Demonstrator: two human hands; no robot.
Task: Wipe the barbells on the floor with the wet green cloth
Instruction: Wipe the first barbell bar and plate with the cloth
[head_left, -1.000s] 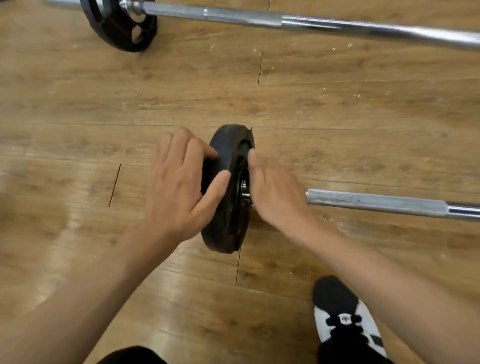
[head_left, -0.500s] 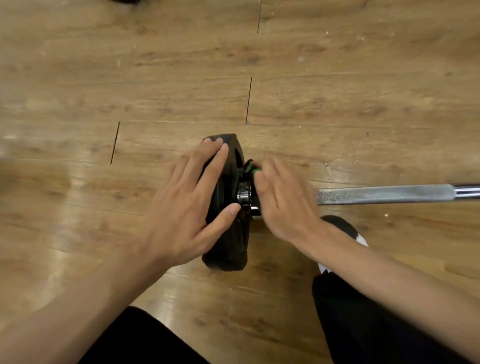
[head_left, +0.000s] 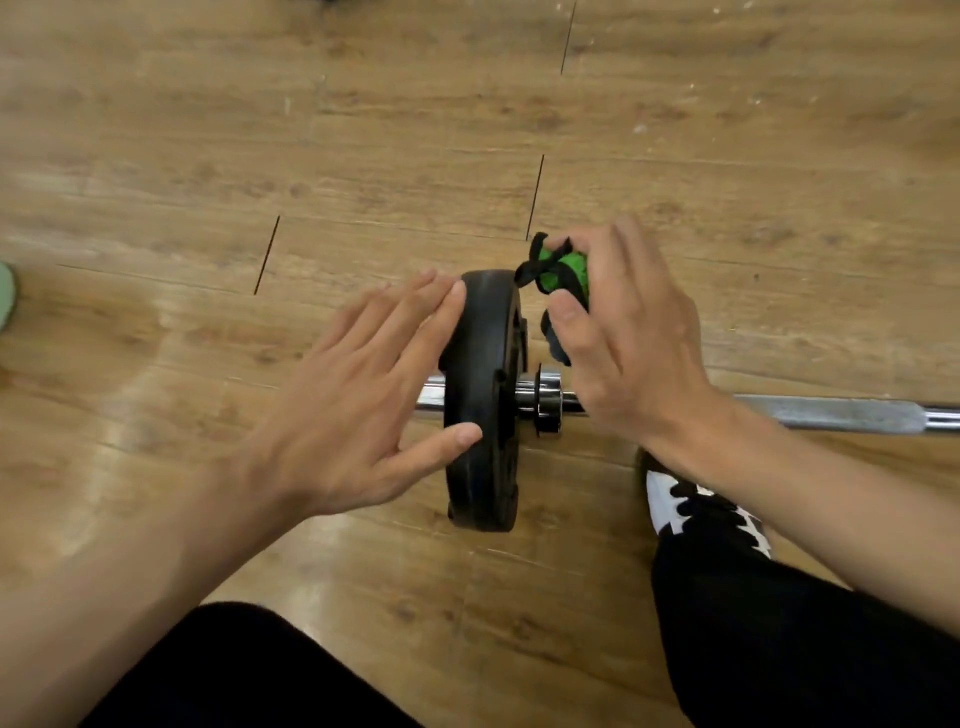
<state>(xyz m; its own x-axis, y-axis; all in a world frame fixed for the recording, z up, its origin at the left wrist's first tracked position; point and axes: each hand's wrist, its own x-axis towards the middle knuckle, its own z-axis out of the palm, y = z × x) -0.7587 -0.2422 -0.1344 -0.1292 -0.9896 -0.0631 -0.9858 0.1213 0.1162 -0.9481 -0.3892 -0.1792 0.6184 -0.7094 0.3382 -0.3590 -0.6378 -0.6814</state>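
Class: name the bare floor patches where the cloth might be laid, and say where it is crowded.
Bare floor lies beyond the weight plate and left of the left hand. It is crowded around the plate, where the right hand grips the green cloth near the bar and shoe.

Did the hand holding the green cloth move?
Yes. The right hand with the green cloth left the collar and moved toward the black plate's upper rim.

A chrome steel barbell (head_left: 841, 415) lies horizontal from frame centre to the right edge, its round black weight plate (head_left: 483, 395) standing on edge at centre. A bright green-and-black piece (head_left: 563, 270) is held just above the bar's sleeve, off the bar.
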